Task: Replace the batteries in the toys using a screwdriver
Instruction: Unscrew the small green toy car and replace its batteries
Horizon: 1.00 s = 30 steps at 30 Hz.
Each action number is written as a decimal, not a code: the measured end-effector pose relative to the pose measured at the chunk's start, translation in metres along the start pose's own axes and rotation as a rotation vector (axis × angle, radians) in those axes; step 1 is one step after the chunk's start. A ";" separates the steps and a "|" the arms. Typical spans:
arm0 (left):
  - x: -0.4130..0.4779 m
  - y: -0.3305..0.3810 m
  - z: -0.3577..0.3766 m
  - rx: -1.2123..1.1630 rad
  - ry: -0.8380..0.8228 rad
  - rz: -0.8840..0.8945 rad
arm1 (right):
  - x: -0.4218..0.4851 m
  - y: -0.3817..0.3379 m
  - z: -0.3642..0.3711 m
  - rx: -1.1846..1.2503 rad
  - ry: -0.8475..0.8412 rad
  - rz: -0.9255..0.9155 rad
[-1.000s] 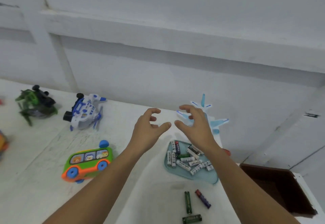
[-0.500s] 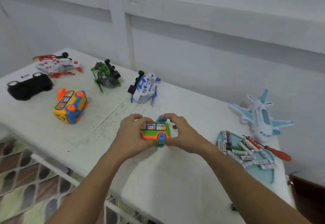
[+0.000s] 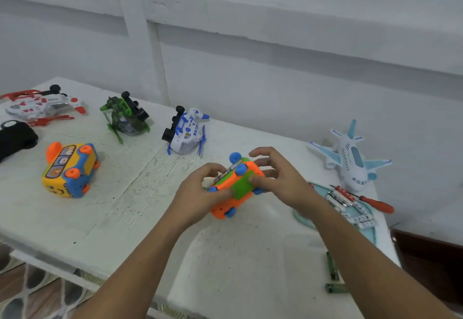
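Above the white table (image 3: 125,208) I hold a green and orange toy bus (image 3: 234,187) with blue wheels, tipped so its orange underside and green battery cover face up. My left hand (image 3: 200,193) grips its left end. My right hand (image 3: 280,181) holds the right end, thumb on the green cover, fingers spread behind. A red-handled screwdriver (image 3: 370,201) lies at the right beside a pale blue tray (image 3: 308,218) of several batteries (image 3: 350,206).
On the table stand a yellow bus (image 3: 70,171), a blue-white helicopter (image 3: 185,133), a green helicopter (image 3: 125,116), a red-white helicopter (image 3: 40,107), a black toy (image 3: 15,138) and a white plane (image 3: 350,158). Two loose green batteries (image 3: 333,276) lie near the front right edge. A brown box (image 3: 426,256) sits beyond the right edge.
Both hands went from empty in the air to gripping the green and orange bus, lifted it and turned it underside up. The view swung left, showing more toys.
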<state>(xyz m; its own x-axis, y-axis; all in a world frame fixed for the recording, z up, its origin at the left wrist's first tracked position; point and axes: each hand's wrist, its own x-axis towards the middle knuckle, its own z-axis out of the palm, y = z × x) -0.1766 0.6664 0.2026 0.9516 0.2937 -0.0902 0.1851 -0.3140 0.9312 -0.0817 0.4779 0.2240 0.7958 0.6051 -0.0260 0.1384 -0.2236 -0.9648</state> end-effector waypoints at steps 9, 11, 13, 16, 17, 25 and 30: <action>0.016 0.050 0.075 -0.153 -0.287 0.074 | -0.034 -0.012 -0.068 0.111 0.311 0.054; 0.016 0.060 0.091 -0.143 -0.340 0.109 | -0.045 -0.012 -0.080 0.109 0.362 0.069; 0.015 0.067 0.106 -0.169 -0.406 0.128 | -0.056 -0.011 -0.092 0.118 0.404 0.087; 0.012 0.077 0.127 -0.190 -0.507 0.154 | -0.074 -0.007 -0.108 0.161 0.406 0.100; 0.012 0.080 0.134 -0.190 -0.523 0.159 | -0.079 -0.005 -0.114 0.170 0.399 0.100; 0.009 0.086 0.170 -0.345 -0.490 0.088 | -0.112 0.035 -0.162 0.338 0.398 0.080; 0.004 0.085 0.179 -0.398 -0.460 0.022 | -0.118 0.069 -0.188 0.286 0.706 0.121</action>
<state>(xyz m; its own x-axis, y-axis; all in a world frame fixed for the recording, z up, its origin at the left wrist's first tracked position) -0.1136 0.4791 0.2179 0.9789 -0.1573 -0.1303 0.1429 0.0717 0.9871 -0.0554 0.2477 0.2093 0.9965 -0.0636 -0.0548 -0.0545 0.0070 -0.9985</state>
